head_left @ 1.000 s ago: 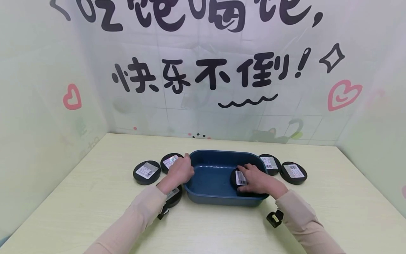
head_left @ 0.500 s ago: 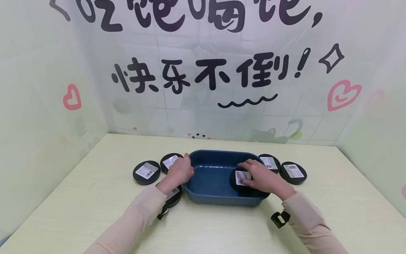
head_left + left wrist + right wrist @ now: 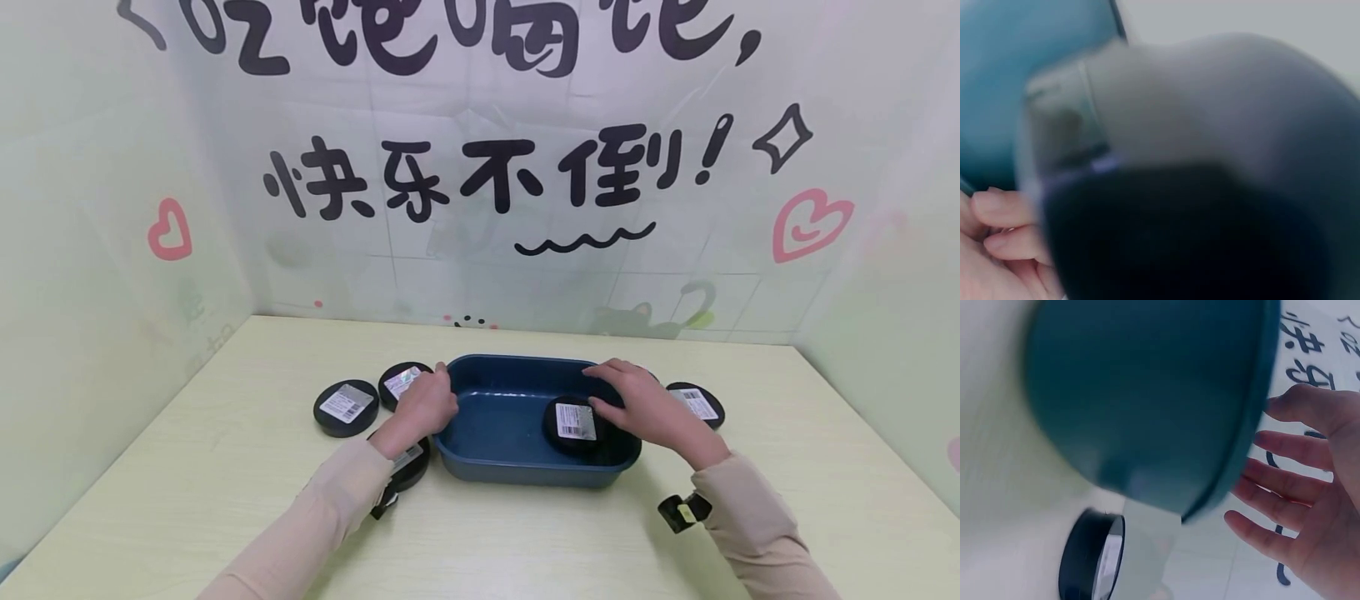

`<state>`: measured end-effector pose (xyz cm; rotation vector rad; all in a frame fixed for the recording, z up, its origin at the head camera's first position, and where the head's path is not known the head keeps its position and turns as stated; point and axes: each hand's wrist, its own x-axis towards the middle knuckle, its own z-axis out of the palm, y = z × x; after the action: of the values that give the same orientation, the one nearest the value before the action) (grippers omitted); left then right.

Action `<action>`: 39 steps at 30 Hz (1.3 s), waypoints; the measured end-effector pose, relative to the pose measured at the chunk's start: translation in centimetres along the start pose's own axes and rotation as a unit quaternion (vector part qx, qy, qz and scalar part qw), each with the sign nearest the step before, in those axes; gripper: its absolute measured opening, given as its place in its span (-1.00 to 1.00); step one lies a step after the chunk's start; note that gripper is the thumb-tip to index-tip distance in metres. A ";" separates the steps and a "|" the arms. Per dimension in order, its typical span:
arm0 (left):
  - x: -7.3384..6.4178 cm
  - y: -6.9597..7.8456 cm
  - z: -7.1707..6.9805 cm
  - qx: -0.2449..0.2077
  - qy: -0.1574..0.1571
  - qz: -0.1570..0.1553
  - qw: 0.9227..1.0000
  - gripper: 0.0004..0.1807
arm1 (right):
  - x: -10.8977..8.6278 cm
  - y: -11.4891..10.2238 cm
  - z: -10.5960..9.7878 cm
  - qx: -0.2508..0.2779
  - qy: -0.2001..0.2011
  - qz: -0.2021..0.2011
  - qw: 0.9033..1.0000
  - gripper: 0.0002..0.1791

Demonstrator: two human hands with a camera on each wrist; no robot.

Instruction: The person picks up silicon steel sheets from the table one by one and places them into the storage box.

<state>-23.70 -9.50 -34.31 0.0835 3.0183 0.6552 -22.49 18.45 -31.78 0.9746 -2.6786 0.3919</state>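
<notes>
A blue oblong plastic basin (image 3: 480, 427) stands mid-table. Inside it, towards the right end, lies a flat round black case (image 3: 576, 423) with a white label on top. My left hand (image 3: 430, 402) grips the basin's left rim, thumb up; its curled fingers (image 3: 1013, 219) partly show in the left wrist view, where a dark blurred shape hides the rest. Over the basin's right rim is my right hand (image 3: 647, 402), apart from the case, its fingers (image 3: 1272, 540) spread and holding nothing.
Left of the basin lie more round black cases: one (image 3: 347, 408) outermost, one (image 3: 397, 385) behind the left hand, one (image 3: 411, 468) partly under the left wrist. On the right another case (image 3: 697, 403) is half hidden by the right hand. A printed wall sheet (image 3: 480, 275) closes off the back.
My right hand has let go of the case in the basin and moved right and up, over the basin's right rim. My left hand has stayed at the left rim.
</notes>
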 end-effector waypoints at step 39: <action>0.1 0.0 0.0 -0.012 -0.003 -0.005 1.000 -0.41 | -5.2 6.8 0.3 0.011 0.023 0.113 0.993 -0.65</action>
<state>-23.81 -9.53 -34.31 0.0689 3.0016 0.6901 -23.14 26.44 -34.92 0.6612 -2.7550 0.4851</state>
